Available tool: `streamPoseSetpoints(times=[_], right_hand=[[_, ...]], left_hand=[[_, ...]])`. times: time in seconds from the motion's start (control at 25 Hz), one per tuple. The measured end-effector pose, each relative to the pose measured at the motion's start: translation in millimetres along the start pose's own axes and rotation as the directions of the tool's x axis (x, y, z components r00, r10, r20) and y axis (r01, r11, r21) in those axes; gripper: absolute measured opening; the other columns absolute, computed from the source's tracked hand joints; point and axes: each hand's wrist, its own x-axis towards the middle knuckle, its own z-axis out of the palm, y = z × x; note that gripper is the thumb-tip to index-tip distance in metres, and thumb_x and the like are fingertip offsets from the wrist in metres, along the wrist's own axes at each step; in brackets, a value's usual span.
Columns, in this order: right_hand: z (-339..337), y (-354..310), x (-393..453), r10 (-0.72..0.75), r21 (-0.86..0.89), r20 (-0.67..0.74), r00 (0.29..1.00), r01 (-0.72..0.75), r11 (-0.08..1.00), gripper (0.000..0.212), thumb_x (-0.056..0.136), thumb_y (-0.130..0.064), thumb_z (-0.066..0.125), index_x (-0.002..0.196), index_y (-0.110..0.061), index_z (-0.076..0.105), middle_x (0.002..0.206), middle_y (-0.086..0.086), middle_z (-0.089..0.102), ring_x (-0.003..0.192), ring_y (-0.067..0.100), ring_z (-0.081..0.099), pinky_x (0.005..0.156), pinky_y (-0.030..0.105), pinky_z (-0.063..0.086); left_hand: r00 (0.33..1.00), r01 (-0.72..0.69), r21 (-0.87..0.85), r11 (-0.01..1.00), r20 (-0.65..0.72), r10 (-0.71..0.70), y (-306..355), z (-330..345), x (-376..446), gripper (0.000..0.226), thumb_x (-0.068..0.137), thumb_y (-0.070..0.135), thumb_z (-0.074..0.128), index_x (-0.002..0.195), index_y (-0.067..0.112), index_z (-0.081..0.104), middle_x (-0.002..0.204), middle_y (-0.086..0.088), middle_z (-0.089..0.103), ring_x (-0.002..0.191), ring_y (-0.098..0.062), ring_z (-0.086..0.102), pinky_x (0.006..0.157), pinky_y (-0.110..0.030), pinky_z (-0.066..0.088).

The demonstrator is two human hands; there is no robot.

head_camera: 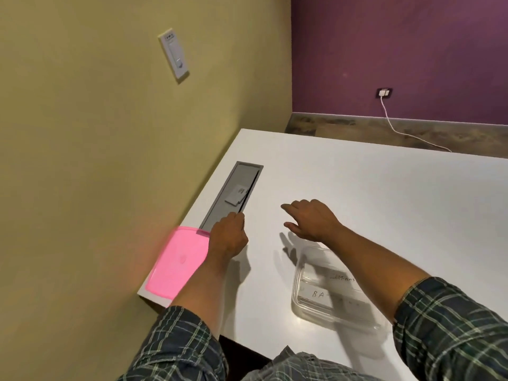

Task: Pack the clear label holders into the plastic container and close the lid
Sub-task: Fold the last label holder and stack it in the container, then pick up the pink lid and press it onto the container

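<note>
A clear plastic container (327, 287) sits on the white table (384, 202) near its front edge, under my right forearm. Inside it lie clear label holders (330, 294) with handwritten letters. The pink lid (178, 262) lies flat at the table's left edge, next to the wall. My left hand (229, 237) hovers with curled fingers over the near end of the grey cable tray (233, 193); whether it grips anything is unclear. My right hand (310, 220) is held above the table beyond the container, fingers spread and holding nothing.
A small white card (236, 195) rests on the grey cable tray's flap. The yellow wall with a white switch plate (174, 56) runs along the table's left side. A white cable (406, 133) trails across the floor from a socket on the purple wall.
</note>
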Motion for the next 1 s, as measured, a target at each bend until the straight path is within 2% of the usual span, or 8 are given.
streamPoseSetpoints(times=[0.08,0.16,0.32,0.4,0.56,0.76,0.88,1.0], right_hand=[[1,-16,18,0.001,-0.007,0.058,0.998,-0.001,1.0,0.062,0.098,-0.055,0.045,0.15,-0.024,0.034,0.131,0.0,0.06,0.11,0.027,0.06,0.089,0.04,0.045],[2,-33,34,-0.023,0.008,0.077,0.997,0.022,1.0,0.072,0.096,-0.055,0.048,0.156,-0.024,0.023,0.138,-0.001,0.056,0.113,0.027,0.058,0.091,0.04,0.044],[10,-71,65,-0.116,0.032,0.09,0.989,0.114,0.993,0.086,0.092,-0.043,0.056,0.16,-0.026,0.007,0.14,-0.002,0.053,0.109,0.027,0.058,0.085,0.04,0.047],[16,-94,80,-0.163,0.037,0.121,0.979,0.16,0.986,0.088,0.091,-0.039,0.058,0.161,-0.027,0.004,0.149,0.0,0.047,0.116,0.027,0.056,0.087,0.04,0.048],[34,-131,104,-0.228,0.04,0.199,0.953,0.224,0.974,0.094,0.09,-0.042,0.063,0.161,-0.028,0.002,0.161,0.005,0.032,0.135,0.029,0.046,0.1,0.041,0.044],[58,-174,132,-0.315,-0.007,0.276,0.908,0.33,0.944,0.093,0.089,-0.039,0.063,0.16,-0.027,0.005,0.164,0.007,0.026,0.139,0.03,0.042,0.106,0.044,0.043],[68,-192,149,-0.302,-0.025,0.333,0.893,0.329,0.944,0.086,0.09,-0.039,0.061,0.159,-0.025,0.012,0.164,0.008,0.025,0.138,0.031,0.043,0.106,0.046,0.044],[79,-211,165,-0.283,0.014,0.381,0.881,0.3,0.954,0.076,0.091,-0.039,0.059,0.157,-0.025,0.024,0.164,0.005,0.026,0.13,0.03,0.051,0.1,0.045,0.049]], left_hand=[[0.996,0.076,0.032,0.997,0.049,-0.078,-22,-1,-8,0.029,0.094,0.022,0.049,0.122,0.013,0.053,0.117,-0.009,0.057,0.105,-0.033,0.06,0.085,-0.041,0.048],[0.976,0.19,0.034,0.981,0.103,-0.193,-43,1,-20,0.044,0.093,0.028,0.052,0.134,0.015,0.047,0.131,-0.008,0.052,0.115,-0.034,0.056,0.093,-0.042,0.046],[0.903,0.395,0.022,0.918,0.173,-0.393,-87,14,-46,0.058,0.091,0.039,0.054,0.142,0.016,0.038,0.141,-0.008,0.044,0.119,-0.034,0.053,0.094,-0.044,0.043],[0.861,0.468,0.033,0.883,0.21,-0.464,-109,23,-60,0.065,0.09,0.042,0.055,0.145,0.014,0.032,0.145,-0.009,0.04,0.123,-0.034,0.05,0.096,-0.045,0.042],[0.779,0.574,0.022,0.819,0.293,-0.554,-143,39,-78,0.083,0.09,0.047,0.056,0.156,0.014,0.017,0.162,-0.009,0.02,0.141,-0.035,0.034,0.108,-0.051,0.035],[0.733,0.612,0.024,0.79,0.357,-0.579,-171,54,-80,0.091,0.089,0.051,0.058,0.159,0.017,0.011,0.167,-0.01,0.008,0.149,-0.034,0.022,0.115,-0.052,0.026],[0.729,0.593,0.059,0.803,0.385,-0.566,-180,60,-76,0.088,0.084,0.055,0.062,0.154,0.018,0.023,0.162,-0.012,0.019,0.143,-0.035,0.033,0.111,-0.052,0.031],[0.713,0.6,0.029,0.799,0.433,-0.551,-183,70,-79,0.08,0.081,0.057,0.065,0.144,0.02,0.032,0.147,-0.012,0.031,0.125,-0.037,0.05,0.101,-0.05,0.04]])
